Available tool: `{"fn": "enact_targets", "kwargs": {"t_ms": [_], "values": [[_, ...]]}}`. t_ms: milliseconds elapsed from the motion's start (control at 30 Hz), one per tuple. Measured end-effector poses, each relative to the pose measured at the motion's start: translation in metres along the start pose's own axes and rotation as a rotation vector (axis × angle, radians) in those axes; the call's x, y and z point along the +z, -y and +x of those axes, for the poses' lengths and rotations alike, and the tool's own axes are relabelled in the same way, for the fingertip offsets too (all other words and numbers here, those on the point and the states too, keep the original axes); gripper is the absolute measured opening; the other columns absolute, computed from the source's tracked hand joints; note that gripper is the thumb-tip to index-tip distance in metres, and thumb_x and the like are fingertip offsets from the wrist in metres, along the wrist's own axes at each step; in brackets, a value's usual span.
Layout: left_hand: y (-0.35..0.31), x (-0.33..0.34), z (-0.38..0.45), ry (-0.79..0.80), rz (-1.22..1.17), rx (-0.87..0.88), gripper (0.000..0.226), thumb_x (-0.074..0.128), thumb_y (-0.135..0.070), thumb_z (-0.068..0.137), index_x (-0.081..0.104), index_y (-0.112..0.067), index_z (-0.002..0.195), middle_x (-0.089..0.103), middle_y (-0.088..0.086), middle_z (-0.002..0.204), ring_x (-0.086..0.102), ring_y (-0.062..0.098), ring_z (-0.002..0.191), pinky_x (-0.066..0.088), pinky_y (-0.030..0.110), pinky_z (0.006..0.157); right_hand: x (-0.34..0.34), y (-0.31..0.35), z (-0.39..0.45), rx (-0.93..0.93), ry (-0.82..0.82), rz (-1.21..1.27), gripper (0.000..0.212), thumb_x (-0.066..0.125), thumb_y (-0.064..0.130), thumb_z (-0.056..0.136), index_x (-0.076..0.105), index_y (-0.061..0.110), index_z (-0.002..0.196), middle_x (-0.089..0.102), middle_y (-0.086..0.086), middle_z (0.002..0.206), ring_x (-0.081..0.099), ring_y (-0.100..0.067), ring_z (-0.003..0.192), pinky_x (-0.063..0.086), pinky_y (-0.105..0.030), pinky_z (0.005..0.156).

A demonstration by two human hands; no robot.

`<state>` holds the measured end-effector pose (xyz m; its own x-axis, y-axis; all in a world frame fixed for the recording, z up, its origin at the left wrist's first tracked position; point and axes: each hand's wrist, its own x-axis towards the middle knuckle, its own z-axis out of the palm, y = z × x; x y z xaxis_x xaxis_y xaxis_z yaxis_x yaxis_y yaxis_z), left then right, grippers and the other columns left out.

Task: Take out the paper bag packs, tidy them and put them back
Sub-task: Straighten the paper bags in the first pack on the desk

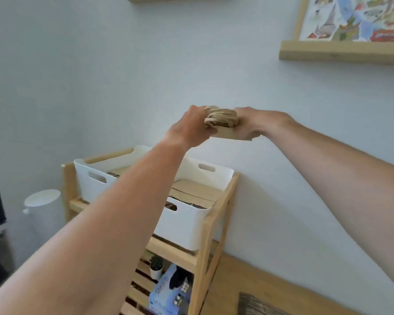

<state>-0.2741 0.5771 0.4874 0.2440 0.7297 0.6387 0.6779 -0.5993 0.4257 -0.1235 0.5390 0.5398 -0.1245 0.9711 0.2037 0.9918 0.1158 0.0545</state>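
Observation:
A pack of brown paper bags (223, 127) with twisted rope handles bunched on top is held up in front of the wall, well above the shelf. My left hand (191, 127) grips its left end and my right hand (255, 123) grips its right end. Below stands a white plastic bin (187, 221) on the top level of a wooden shelf unit (214, 226). More brown paper bags (193, 193) lie flat inside the bin, partly hidden by my left forearm.
A small potted plant (156, 267) and a purple box (168, 292) sit on the lower slatted shelf. A white round bin (42, 208) stands at the left by the wall. A framed picture on a wooden ledge (341, 51) hangs upper right. Wooden floor lies lower right.

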Motion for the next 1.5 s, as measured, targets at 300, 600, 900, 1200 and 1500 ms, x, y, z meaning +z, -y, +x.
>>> {"fn": "enact_targets", "kwargs": {"t_ms": [300,600,900,1200,1500], "values": [[0.200,-0.038,-0.006,0.040,0.210,-0.137,0.017,0.057,-0.015,0.079,0.065,-0.015,0.094,0.068,0.006,0.089,0.062,0.027,0.079,0.053,0.044,0.073,0.117,0.141,0.132,-0.250,-0.057,0.168,0.015,0.041,0.003,0.088,0.046,0.014,0.096,0.050,-0.008,0.104,0.051,-0.031,0.087,0.044,-0.037,0.073],[0.335,-0.020,-0.025,0.144,0.256,-0.314,0.031,0.069,-0.011,0.081,0.066,-0.013,0.111,0.064,0.006,0.102,0.062,0.023,0.091,0.040,0.022,0.077,0.216,0.223,0.185,-0.260,-0.012,0.172,0.033,0.051,0.006,0.091,0.055,0.011,0.123,0.058,-0.015,0.123,0.056,-0.037,0.118,0.048,-0.042,0.089],[0.346,-0.012,-0.035,-0.337,0.026,-0.613,0.047,0.035,0.008,0.083,0.067,-0.017,0.106,0.058,0.008,0.109,0.058,0.026,0.097,0.052,0.042,0.086,0.257,0.244,0.246,-0.106,0.276,0.112,0.034,0.058,0.016,0.091,0.056,0.011,0.125,0.059,-0.010,0.130,0.058,-0.032,0.121,0.047,-0.035,0.090],[0.347,-0.011,-0.029,0.030,0.198,-0.494,0.048,0.045,-0.010,0.087,0.054,-0.021,0.132,0.057,0.007,0.133,0.052,0.028,0.120,0.043,0.041,0.100,0.252,0.265,0.261,-0.113,0.637,0.121,0.071,0.077,0.035,0.053,0.057,0.019,0.119,0.062,-0.005,0.118,0.062,-0.029,0.104,0.053,-0.045,0.092],[0.354,0.002,-0.023,0.278,0.492,-0.425,0.057,0.023,-0.048,0.097,0.030,-0.022,0.147,0.039,0.005,0.146,0.027,0.028,0.139,0.014,0.049,0.116,0.275,0.261,0.275,-0.176,0.567,0.057,0.052,0.071,0.021,0.079,0.053,0.013,0.127,0.064,-0.008,0.116,0.061,-0.031,0.105,0.050,-0.047,0.097]]}}
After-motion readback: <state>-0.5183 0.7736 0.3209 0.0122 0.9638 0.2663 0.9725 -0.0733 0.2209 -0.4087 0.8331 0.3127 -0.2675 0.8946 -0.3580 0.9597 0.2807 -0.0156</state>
